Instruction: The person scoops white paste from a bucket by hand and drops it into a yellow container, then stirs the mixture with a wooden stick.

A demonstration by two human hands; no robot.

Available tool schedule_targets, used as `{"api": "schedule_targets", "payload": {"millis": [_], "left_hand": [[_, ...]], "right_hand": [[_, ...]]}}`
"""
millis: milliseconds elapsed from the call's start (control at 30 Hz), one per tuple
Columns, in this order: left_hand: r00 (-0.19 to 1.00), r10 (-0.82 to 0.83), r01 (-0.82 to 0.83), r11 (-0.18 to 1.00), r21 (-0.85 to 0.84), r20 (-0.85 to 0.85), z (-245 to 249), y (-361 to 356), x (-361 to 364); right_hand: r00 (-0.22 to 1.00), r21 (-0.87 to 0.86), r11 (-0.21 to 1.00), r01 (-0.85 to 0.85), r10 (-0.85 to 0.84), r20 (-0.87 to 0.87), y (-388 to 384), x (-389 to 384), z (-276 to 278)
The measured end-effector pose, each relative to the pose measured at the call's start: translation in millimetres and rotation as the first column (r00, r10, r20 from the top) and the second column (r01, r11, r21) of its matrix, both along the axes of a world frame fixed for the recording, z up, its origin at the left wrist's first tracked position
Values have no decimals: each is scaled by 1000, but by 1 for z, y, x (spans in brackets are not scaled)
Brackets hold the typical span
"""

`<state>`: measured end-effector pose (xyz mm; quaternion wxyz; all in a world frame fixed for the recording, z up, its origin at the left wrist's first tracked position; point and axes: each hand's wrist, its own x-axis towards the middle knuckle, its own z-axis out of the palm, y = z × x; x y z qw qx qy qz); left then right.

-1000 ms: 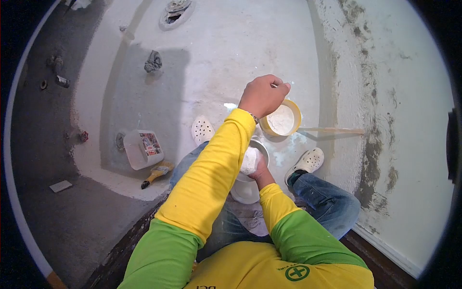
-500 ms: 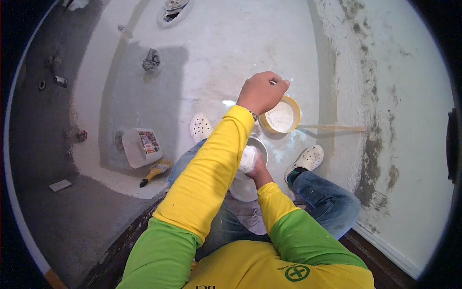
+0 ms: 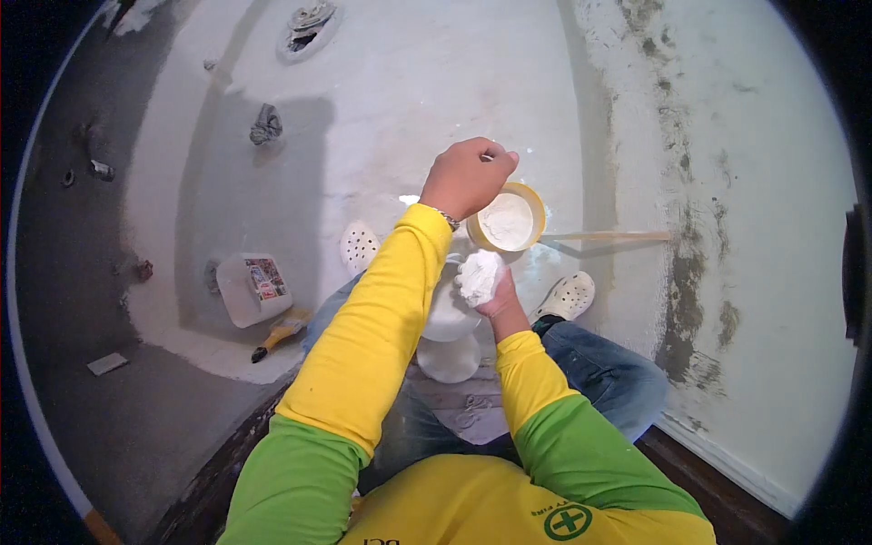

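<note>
My left hand [image 3: 468,177] is held out over the near edge of a yellow-rimmed tub [image 3: 542,218], fingers curled and closed; what is in them, if anything, is hidden. White powder [image 3: 507,222] fills much of the tub. Below, my right hand [image 3: 500,295] is closed around a white, rough-surfaced lump [image 3: 480,278], possibly a wad coated in the powder. Directly under that lump sits a white round container [image 3: 450,318], partly covered by my left sleeve. A white round piece [image 3: 449,360] lies just nearer to me.
A long wooden stick [image 3: 609,237] reaches from the tub toward the right wall. On the left are a clear plastic container [image 3: 243,295] with a label and a yellow-handled brush [image 3: 282,334]. A grey crumpled rag [image 3: 266,125] lies farther off, beyond my white clogs [image 3: 570,295].
My right hand has raised the white lump out of the round container, up toward the tub. My left hand stays closed over the tub's edge. The whole view has shifted slightly.
</note>
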<state>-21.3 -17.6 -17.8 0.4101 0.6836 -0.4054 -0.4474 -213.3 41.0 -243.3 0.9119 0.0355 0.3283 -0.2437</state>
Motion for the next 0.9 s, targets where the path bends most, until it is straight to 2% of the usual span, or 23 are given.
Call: {"api": "schedule_targets", "payload": {"millis": [67,133,200,333,433,533,600,633,667,700,733,800,833,900], "left_hand": [[1000,-10,10,1000,-6,-3,-2,-1,0],[1000,-8,8,1000,-4,4,-2,0,1],[1000,-4,4,1000,-3,12,-1,0,1],[1000,-6,6,1000,17,-6,0,2,2],[1000,7,-7,1000,-8,5,0,5,3],[1000,7,-6,1000,-22,14,2,4,3],[1000,-2,2,1000,-8,8,4,4,3],[1000,4,-4,1000,-9,13,4,4,2],[1000,10,-10,1000,-11,18,5,5,2],[1000,10,-10,1000,-13,15,4,5,3],[1000,6,-6,1000,-21,17,4,4,3],[1000,1,0,999,-38,14,4,5,4],[1000,4,-4,1000,-30,8,7,6,5],[1000,10,-10,1000,-27,-1,9,7,7]], "right_hand": [[990,-103,994,31,-16,143,-25,-9,0],[993,-134,989,62,-47,112,-51,-16,2],[969,-179,966,184,-209,-132,-80,-13,14],[965,-236,962,138,-185,-187,-126,-16,15],[955,-242,969,44,-112,-276,-145,-12,-1],[921,-312,947,73,-184,-344,-149,-8,-33],[757,-339,926,164,-338,-558,-144,-3,-36],[757,-339,926,163,-338,-559,-149,-10,-57],[582,-392,917,-73,-279,-763,-160,-25,-97],[344,-367,877,-310,-256,-903,-168,-34,-118],[341,-371,875,-312,-261,-903,-172,-34,-111],[109,-193,820,-539,-160,-981,-178,-38,-97],[105,-196,819,-539,-166,-981,-179,-36,-79],[-86,-117,626,-771,-285,-955,-178,-29,-26]]}}
